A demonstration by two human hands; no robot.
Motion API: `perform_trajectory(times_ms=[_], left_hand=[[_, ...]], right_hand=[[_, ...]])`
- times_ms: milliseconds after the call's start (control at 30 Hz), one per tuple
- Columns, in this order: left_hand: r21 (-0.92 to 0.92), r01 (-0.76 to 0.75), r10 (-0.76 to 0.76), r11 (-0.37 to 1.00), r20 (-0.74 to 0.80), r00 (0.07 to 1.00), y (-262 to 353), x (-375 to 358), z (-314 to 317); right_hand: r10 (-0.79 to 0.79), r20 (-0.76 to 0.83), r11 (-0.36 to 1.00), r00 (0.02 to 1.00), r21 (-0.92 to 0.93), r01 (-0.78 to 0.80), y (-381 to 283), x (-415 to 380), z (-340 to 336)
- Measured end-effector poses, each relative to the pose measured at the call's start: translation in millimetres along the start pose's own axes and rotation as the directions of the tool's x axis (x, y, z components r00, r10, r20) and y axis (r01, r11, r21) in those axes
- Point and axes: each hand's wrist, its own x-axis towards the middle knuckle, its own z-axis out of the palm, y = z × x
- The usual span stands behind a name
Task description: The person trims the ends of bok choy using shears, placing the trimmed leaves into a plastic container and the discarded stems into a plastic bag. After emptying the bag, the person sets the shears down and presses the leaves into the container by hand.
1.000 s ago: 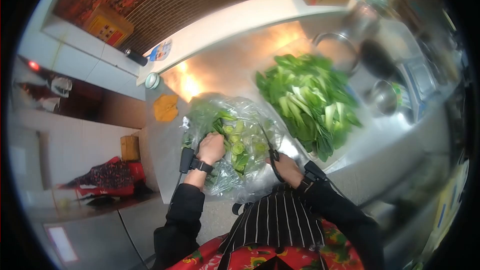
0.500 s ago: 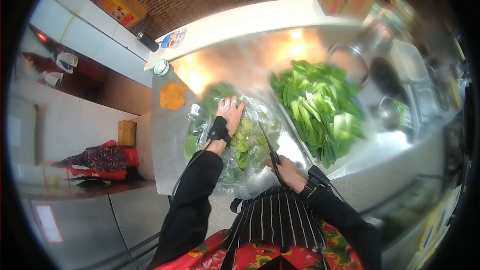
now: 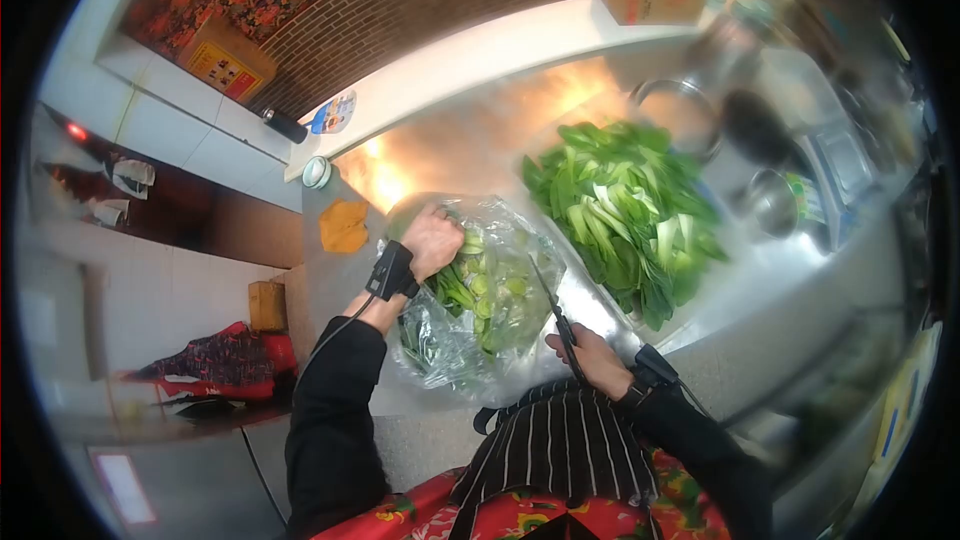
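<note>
Curling fingers that lay spread half a second ago, the left hand [image 3: 432, 238] sits at the plastic bag's [image 3: 440, 355] far left, revealing more greens [image 3: 482, 292] inside; what it pinches, I cannot tell. Right hand [image 3: 598, 360] fingers grip a black-handled blade [image 3: 564, 331]. Loose plastic crowds the greens; a leafy pile [image 3: 620, 215] lies right.

Green vegetables [image 3: 481, 285] (paler cut ends); black, white-striped apron [image 3: 560, 445].

1 head-worn camera is looking forward and down from above the striped apron [image 3: 560, 445], facing the desk [image 3: 332, 290] from nearby. Its wide, curving view is framing the left hand [image 3: 434, 242] and right hand [image 3: 600, 362] centrally, taking in the brick-patterned surface [image 3: 420, 10] beyond.
</note>
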Motion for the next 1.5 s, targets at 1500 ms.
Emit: perform_trajectory(times_ms=[1500], left_hand=[[-0.870, 0.300, -0.269, -0.391, 0.420, 0.867, 111.0, -111.1, -9.1]], right_hand=[[-0.036, 0.539, 0.929, 0.841, -0.293, 0.227, -70.3, 35.5, 6.2]])
